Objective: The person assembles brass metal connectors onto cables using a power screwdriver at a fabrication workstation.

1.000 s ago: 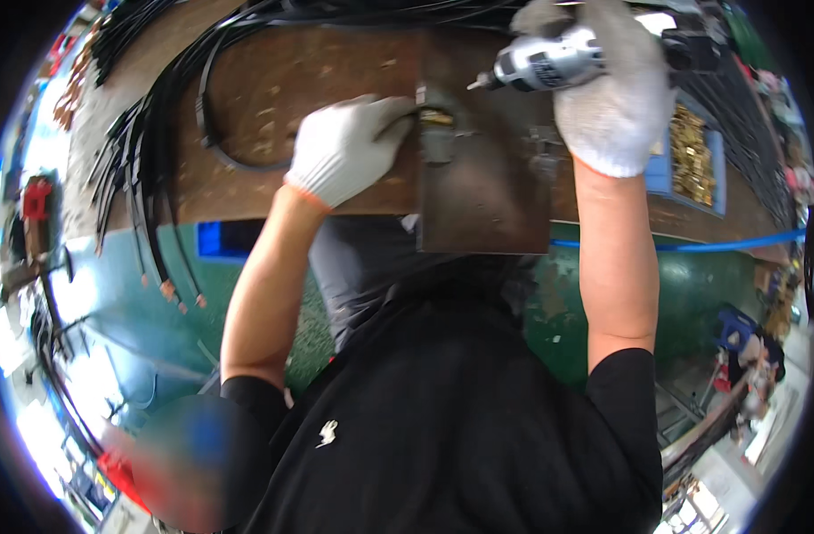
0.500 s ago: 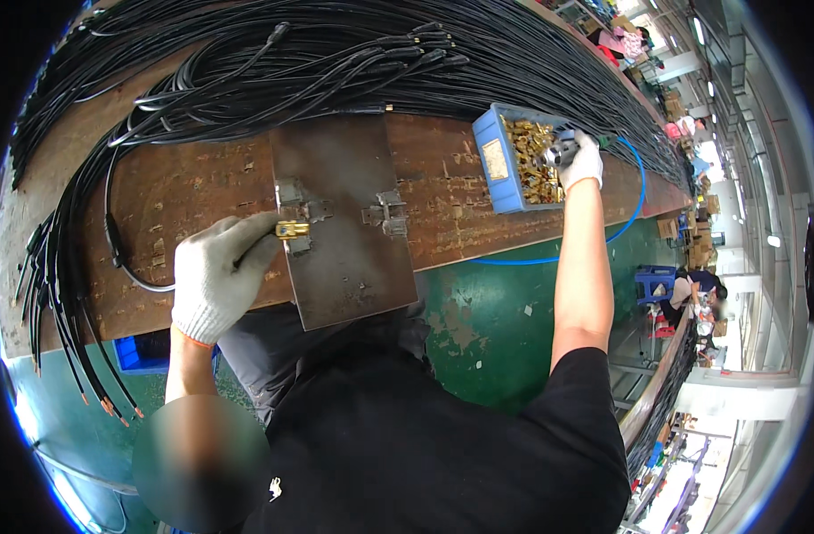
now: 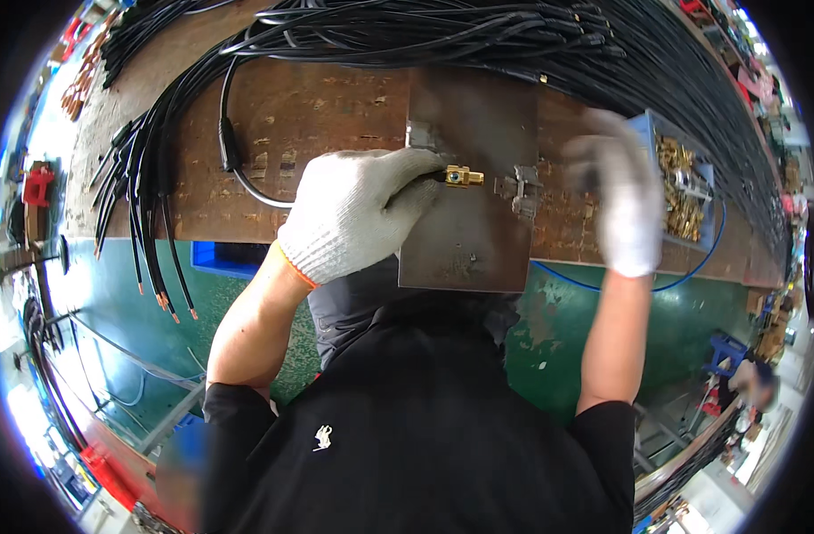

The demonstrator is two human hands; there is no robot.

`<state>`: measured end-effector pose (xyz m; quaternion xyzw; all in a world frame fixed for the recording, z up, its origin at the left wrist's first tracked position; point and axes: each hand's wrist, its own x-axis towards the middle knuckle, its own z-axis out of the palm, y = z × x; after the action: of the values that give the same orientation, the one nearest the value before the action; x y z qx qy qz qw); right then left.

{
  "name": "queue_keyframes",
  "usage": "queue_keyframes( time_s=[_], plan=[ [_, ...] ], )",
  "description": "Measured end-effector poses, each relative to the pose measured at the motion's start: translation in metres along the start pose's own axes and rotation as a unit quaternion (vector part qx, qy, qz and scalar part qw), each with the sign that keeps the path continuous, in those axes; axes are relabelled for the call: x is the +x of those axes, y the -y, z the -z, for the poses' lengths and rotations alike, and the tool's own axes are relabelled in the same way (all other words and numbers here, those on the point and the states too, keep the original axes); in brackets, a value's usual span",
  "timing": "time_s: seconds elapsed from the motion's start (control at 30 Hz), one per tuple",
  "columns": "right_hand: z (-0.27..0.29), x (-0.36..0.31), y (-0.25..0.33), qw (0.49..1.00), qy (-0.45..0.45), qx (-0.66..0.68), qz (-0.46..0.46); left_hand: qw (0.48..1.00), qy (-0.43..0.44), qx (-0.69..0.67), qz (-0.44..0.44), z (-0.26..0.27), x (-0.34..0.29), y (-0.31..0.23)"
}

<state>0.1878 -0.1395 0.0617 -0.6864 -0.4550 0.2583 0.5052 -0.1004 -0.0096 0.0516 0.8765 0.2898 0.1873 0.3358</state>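
Observation:
My left hand (image 3: 358, 209), in a white knitted glove, is closed around the end of a black cable (image 3: 266, 201). A brass connector (image 3: 464, 176) juts out to the right past its fingertips, above the dark metal plate (image 3: 469, 258). My right hand (image 3: 625, 196), also gloved, is blurred between the plate and the blue bin (image 3: 647, 133); its fingers are too smeared to read. Inside the bin lie several brass connectors (image 3: 678, 160), with a silver metal tool (image 3: 694, 184) resting on them.
Metal clamp brackets (image 3: 521, 191) stand on the plate, which overhangs the front edge of the worn table (image 3: 336, 107). Bundles of black cables (image 3: 407, 40) run along the back, some hanging off the left with bare copper ends. A blue hose (image 3: 567, 278) loops below the bin.
My right hand has let go of the tool in the bin and moved left, away from it. The connector in my left hand now reaches further over the plate. The whole view has shifted.

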Motion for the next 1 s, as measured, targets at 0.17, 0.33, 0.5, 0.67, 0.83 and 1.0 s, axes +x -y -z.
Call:
queue_keyframes(
  time_s=[0.17, 0.33, 0.5, 0.67, 0.83, 1.0],
  plan=[
    [-0.096, -0.026, 0.000, 0.967, 0.187, 0.170, -0.003, 0.999, -0.025, -0.008, 0.026, -0.005, -0.004, -0.001],
    [-0.098, -0.030, -0.011, 0.952, 0.154, 0.254, -0.068, 1.000, -0.023, -0.004, -0.001, -0.004, -0.008, -0.002],
    [-0.091, -0.029, -0.016, 0.884, 0.221, 0.380, -0.161, 0.978, -0.065, 0.147, -0.132, -0.009, -0.018, -0.002],
    [-0.094, -0.020, 0.000, 0.977, 0.069, 0.195, -0.057, 0.987, -0.059, 0.121, -0.092, 0.006, -0.020, 0.015],
    [-0.052, 0.001, 0.006, 0.922, 0.004, 0.370, -0.118, 0.957, -0.151, 0.243, 0.046, 0.081, -0.045, 0.056],
    [-0.042, 0.007, -0.001, 0.897, 0.027, 0.427, -0.114, 0.928, -0.133, 0.341, 0.067, 0.081, -0.053, 0.091]
  ],
)
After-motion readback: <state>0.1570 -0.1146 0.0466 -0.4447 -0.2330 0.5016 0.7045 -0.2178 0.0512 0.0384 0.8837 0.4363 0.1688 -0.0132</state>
